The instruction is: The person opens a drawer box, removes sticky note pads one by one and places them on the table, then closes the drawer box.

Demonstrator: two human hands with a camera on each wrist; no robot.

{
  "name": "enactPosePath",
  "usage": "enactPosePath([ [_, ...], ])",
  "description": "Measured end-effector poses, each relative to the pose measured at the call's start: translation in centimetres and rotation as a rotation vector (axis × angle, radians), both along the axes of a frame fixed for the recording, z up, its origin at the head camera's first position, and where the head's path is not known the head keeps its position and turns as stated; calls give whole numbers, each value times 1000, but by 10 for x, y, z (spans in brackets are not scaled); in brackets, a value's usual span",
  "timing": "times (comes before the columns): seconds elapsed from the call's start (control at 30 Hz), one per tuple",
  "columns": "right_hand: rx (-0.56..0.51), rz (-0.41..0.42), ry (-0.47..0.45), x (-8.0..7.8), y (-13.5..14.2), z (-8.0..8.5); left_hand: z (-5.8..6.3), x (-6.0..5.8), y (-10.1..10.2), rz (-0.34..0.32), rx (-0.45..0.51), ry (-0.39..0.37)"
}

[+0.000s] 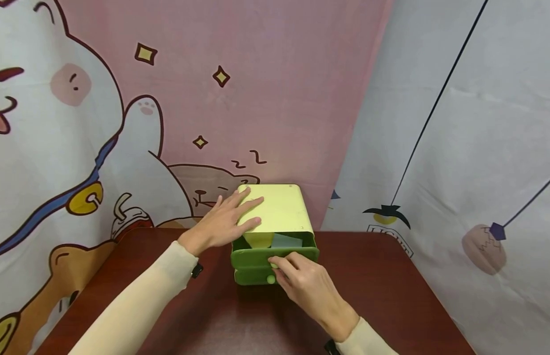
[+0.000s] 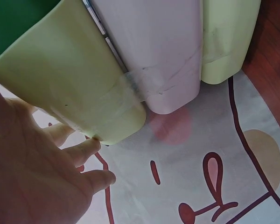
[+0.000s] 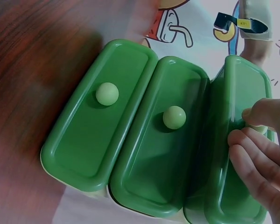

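At the front of the cabinet, the right hand partly covers a knob; inside, a grey-blue thing is partly hidden, unidentifiable; below, the head view's edge cuts off the counter.

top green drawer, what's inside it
In the top green drawer, a yellow piece and a grey-blue piece show. Its front hides their lower parts; anything farther back is covered by the pale yellow cabinet top.
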State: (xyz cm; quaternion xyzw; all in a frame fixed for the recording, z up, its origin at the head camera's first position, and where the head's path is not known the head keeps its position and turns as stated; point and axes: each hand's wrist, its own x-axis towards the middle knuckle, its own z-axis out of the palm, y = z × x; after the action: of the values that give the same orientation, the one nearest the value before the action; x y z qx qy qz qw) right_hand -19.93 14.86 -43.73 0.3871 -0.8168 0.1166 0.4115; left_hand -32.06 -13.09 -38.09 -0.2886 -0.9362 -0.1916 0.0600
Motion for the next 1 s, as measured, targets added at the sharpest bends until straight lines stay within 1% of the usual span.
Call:
enactPosePath([
  [0.1,-1,11,8,2,0,1,0,0,-1,1,0,1],
  [0.33,8,6,7,7,-2,2,-1,1,-2,5,8,-4],
  [0.53,-2,42,51,7,1,1,-1,-1,0,1,12,-1],
  [0.8,-5,65,85,9,2,2,-1,-1,1,2,9,13],
  [1.0,-17,89,136,10,0,3,0,-1,0,3,10,6],
])
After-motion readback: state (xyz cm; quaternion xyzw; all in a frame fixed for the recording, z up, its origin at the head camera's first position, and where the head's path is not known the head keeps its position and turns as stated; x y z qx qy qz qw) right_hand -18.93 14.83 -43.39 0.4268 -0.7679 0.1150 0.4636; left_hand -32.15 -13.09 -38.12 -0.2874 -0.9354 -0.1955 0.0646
